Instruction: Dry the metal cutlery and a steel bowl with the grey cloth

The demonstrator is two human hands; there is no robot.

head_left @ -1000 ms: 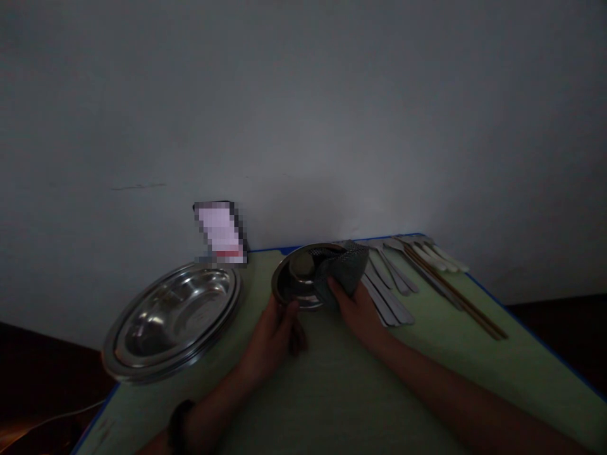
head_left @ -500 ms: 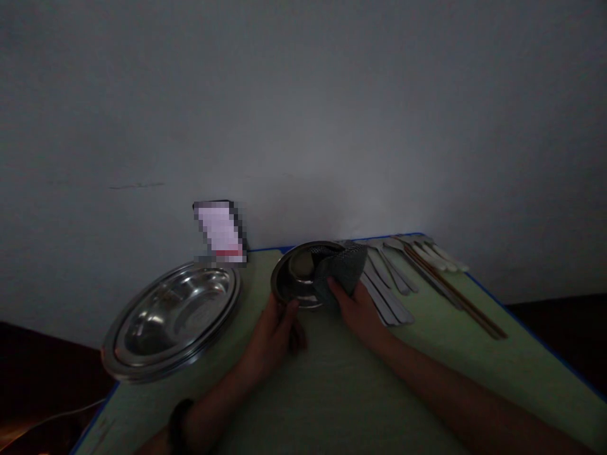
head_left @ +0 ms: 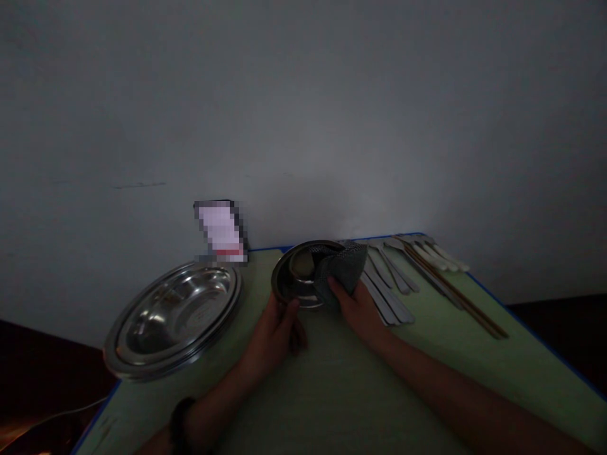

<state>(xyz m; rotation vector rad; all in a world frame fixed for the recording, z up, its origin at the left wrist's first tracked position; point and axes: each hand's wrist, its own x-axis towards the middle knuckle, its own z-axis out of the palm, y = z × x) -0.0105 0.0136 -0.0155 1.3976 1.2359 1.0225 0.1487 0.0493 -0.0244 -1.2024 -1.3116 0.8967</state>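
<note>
A round, shiny steel bowl [head_left: 284, 281] is at the far middle of the table. Its near-left rim is gripped by my left hand [head_left: 279, 325], thumb on the edge and the other fingers curled below. My right hand [head_left: 355, 309] clasps a grey checked cloth [head_left: 348, 268], thumb on top, and the cloth lies against the bowl's right side. Part of the bowl's inside and right rim is hidden by the cloth. Just right of that hand lie several metal utensils with flat handles [head_left: 386, 297].
On the left stands a stack of large steel basins [head_left: 114, 351]. A phone with a blurred screen [head_left: 220, 230] leans near the wall [head_left: 303, 114]. Brown chopsticks [head_left: 467, 303] and white-handled utensils [head_left: 441, 259] lie along the right of the pale green table [head_left: 322, 398], which has blue edging.
Almost nothing differs. The view has shifted very slightly; both hands, the bowl and the cloth stay in about the same place.
</note>
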